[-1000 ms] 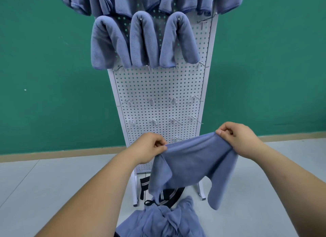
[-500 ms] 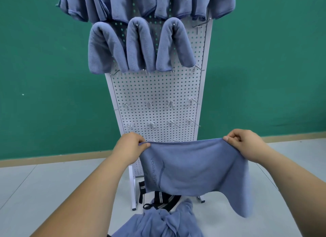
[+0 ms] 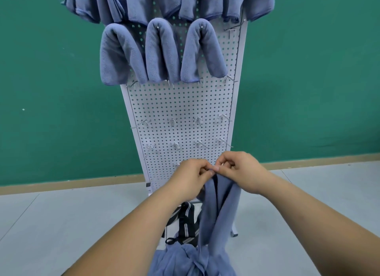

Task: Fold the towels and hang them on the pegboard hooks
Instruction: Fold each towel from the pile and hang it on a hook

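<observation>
**Head view: two hands meet on the top edge of one towel**

The left hand (image 3: 192,178) and the right hand (image 3: 243,171) touch at the fingertips, fingers curled. Each pinches the top edge of a blue towel (image 3: 219,212) where its corners meet. The towel hangs doubled in a narrow strip in front of the lower part of the white pegboard (image 3: 185,103), and its bottom end reaches a pile of blue towels (image 3: 185,261) on the grey floor (image 3: 61,224).

On the pegboard, three folded towels (image 3: 161,51) are draped side by side over hooks, under another row of towels (image 3: 164,2) at the top edge of the view. Bare hooks (image 3: 171,121) stand in rows lower down. A dark striped strap (image 3: 186,220) lies at the board's foot, behind the pile. A green wall (image 3: 51,70) is behind it all.
</observation>
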Available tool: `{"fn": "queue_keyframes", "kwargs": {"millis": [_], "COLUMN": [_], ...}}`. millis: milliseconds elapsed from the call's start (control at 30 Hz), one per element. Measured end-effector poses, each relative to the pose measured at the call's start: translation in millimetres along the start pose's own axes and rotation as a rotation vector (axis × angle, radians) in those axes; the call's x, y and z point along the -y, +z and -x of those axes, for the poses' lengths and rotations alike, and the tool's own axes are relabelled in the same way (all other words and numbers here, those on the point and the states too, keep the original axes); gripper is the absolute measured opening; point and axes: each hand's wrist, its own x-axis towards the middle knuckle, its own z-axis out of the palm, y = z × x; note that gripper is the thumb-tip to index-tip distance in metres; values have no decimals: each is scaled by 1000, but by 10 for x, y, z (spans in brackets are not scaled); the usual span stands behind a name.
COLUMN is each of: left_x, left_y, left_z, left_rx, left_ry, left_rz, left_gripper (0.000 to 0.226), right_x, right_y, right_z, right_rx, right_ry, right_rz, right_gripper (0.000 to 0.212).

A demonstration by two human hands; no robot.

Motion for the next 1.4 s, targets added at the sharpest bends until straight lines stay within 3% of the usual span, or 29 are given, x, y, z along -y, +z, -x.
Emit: {"fn": "queue_keyframes", "kwargs": {"millis": [133,400,567,733,900,1033,1267,1400], "left_x": [74,365,485,441,384,305,74,-13], "left_y": [-185,-481,-558,-536,-474,-386,-245,-171], "left_z": [-31,-65,-59,-44,-32,-29,40,71], "left_rx": [-42,-209,-263,-244,-138,-75,-24,-3], "left_ry": [-70,-241,-307,-293,-264,-216,-147,-99], "left_rz": [-13,-92,-190,-115,55,154,331,357], "left_gripper": [10,14,16,5,16,24,28,23], "right_x": [-158,-544,-695,-570,-302,-159,-70,-9], "right_y": [-133,-494,-603,-571,-508,-376,-108,-18], "right_z": [26,136,204,199,183,160,57,35], "right_rx": [36,-40,-104,-80,104,165,60,27], "right_ry": [87,198,229,247,256,181,29,18], "right_rz": [14,190,150,-226,-377,-277,-38,-62], "right_gripper": [14,10,13,17,32,37,5,13]}}
